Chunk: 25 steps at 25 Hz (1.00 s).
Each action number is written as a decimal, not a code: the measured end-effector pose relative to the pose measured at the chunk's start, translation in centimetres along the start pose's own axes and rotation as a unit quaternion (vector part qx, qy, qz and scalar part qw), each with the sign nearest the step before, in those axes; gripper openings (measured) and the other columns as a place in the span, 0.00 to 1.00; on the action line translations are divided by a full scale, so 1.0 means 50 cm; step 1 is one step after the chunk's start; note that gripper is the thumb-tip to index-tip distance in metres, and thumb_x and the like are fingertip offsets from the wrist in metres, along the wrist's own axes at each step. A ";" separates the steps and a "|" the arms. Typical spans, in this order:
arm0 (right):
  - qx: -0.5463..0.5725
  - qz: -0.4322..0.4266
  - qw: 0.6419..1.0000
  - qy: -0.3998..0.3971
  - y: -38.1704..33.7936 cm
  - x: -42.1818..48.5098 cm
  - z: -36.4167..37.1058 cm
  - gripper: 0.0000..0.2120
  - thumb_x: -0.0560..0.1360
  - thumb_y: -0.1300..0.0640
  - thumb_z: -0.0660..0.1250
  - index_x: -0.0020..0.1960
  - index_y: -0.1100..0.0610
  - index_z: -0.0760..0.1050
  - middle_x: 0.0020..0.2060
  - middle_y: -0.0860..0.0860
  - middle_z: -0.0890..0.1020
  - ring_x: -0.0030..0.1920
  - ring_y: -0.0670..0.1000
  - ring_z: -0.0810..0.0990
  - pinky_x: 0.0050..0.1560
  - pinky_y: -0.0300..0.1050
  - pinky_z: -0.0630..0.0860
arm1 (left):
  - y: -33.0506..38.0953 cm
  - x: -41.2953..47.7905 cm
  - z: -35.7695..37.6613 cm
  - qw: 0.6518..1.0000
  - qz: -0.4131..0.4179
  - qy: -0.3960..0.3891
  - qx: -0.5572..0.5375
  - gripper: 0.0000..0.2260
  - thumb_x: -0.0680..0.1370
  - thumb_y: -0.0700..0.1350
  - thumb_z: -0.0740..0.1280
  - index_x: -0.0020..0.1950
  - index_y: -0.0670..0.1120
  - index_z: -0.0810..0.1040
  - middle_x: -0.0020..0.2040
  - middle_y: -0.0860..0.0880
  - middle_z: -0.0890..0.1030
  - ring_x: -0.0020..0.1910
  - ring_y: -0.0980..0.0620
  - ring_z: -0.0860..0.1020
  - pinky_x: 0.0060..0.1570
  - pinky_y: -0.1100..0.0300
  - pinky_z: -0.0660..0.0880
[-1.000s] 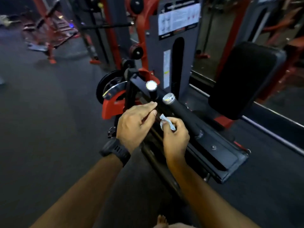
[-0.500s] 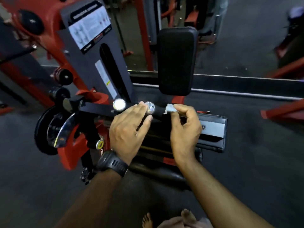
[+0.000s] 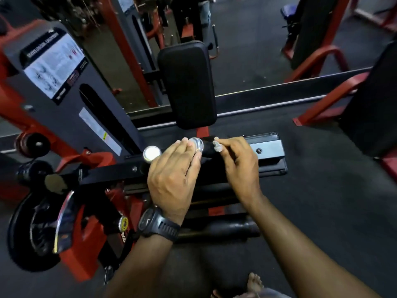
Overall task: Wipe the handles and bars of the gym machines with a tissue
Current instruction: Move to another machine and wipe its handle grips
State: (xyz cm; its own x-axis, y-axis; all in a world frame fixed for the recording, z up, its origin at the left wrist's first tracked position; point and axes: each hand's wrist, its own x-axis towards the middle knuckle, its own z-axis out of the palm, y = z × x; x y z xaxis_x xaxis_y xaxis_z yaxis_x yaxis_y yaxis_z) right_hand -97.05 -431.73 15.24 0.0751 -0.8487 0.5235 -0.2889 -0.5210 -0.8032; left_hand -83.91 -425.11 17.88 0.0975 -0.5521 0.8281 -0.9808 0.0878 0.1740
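Some tissue [image 3: 217, 146] hides behind the right fingers [image 3: 229, 141].

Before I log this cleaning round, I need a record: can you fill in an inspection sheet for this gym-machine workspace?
Surface: dark gym floor under the machine.
Job's things: small white tissue held against the black handle, near its chrome end cap; second chrome-capped handle just to the left.
Clutter: nothing seen.
Hands: left hand rests with straight fingers over the end cap; right hand pinches the tissue.
Cables: nothing seen.
Surroundings: black pad behind, instruction placard at left, red frame at right, weight plate lower left.
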 end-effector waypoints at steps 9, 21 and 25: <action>0.086 0.064 0.993 0.053 0.000 -0.009 0.011 0.04 0.77 0.63 0.70 0.50 0.58 0.83 0.50 0.50 0.82 0.53 0.43 0.80 0.55 0.43 0.77 | -0.004 0.000 0.001 1.000 0.003 0.001 0.002 0.08 0.79 0.44 0.71 0.55 0.42 0.85 0.56 0.48 0.84 0.58 0.53 0.81 0.57 0.57 0.76; 0.031 0.003 0.999 0.029 -0.026 0.023 0.026 0.04 0.79 0.60 0.68 0.50 0.55 0.82 0.48 0.48 0.82 0.50 0.48 0.80 0.54 0.48 0.78 | -0.011 0.001 -0.002 1.000 0.020 -0.004 -0.019 0.08 0.79 0.44 0.72 0.55 0.42 0.85 0.56 0.48 0.84 0.56 0.52 0.82 0.52 0.50 0.78; 0.032 0.021 0.999 0.026 -0.030 0.014 0.026 0.05 0.79 0.61 0.68 0.53 0.56 0.82 0.48 0.48 0.82 0.51 0.45 0.80 0.54 0.40 0.76 | -0.019 0.001 0.002 0.999 0.026 -0.013 -0.018 0.09 0.79 0.45 0.71 0.56 0.42 0.85 0.56 0.48 0.84 0.56 0.52 0.82 0.52 0.51 0.77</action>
State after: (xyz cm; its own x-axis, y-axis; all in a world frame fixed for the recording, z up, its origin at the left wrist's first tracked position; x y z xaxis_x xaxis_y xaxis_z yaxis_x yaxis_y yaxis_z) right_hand -95.33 -431.65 16.42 0.0136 -0.8648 0.5020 -0.2281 -0.4915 -0.8405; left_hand -83.00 -425.29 17.73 0.0419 -0.5675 0.8223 -0.9775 0.1469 0.1512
